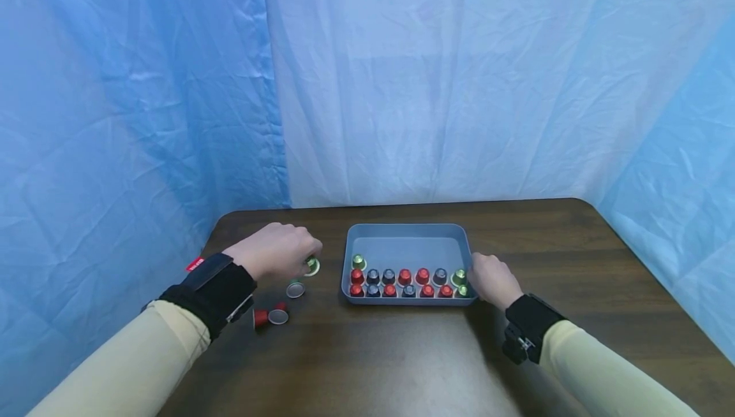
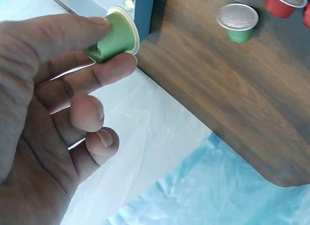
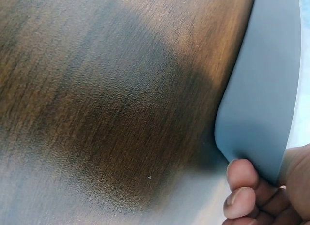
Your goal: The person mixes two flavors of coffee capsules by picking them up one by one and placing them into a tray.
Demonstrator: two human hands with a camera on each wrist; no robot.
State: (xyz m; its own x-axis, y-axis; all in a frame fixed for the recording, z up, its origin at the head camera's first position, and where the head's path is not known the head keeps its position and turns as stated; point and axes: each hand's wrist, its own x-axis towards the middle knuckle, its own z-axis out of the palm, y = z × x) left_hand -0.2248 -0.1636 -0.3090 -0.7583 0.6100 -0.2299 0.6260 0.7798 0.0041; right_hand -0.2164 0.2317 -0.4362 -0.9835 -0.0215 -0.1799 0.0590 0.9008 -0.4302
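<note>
My left hand (image 1: 277, 250) pinches a green coffee capsule (image 2: 116, 37) between thumb and fingers, above the table to the left of the tray. The capsule is tilted, its pale rim turned away from the palm in the left wrist view. At the right end of the blue-grey tray (image 1: 410, 245), my right hand (image 1: 494, 280) grips the wall near the front corner. Its curled fingers (image 3: 242, 174) show against the tray's outer side; the thumb is hidden. Inside the tray, red, dark blue and green capsules stand in two rows along the front, with one green capsule (image 1: 358, 261) behind them at the left.
Left of the tray, a green capsule (image 1: 295, 289) rests foil side up on the wooden table (image 1: 367, 366). Nearer lie red capsules, one on its side (image 1: 261, 319) and another showing its foil lid (image 1: 278, 317). Blue sheets (image 1: 448, 85) hang around the table.
</note>
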